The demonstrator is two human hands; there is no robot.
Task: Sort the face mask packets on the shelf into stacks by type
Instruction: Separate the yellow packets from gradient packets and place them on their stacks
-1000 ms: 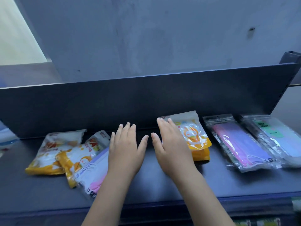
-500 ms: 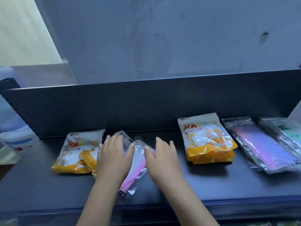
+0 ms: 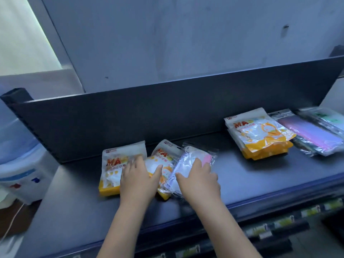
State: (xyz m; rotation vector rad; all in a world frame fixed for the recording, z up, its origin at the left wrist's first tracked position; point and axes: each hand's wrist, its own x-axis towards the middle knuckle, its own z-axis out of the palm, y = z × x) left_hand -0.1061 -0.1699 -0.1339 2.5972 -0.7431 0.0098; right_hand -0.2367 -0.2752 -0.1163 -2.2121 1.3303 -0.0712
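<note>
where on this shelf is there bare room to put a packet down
Widest bare patch: the shelf between the clear pink packet under the right hand and the yellow stack. Also bare: the left end, beside the leftmost yellow packet. Crowded: around the left hand, where three packets bunch together, and the right end, where the purple packets abut the yellow stack.
</note>
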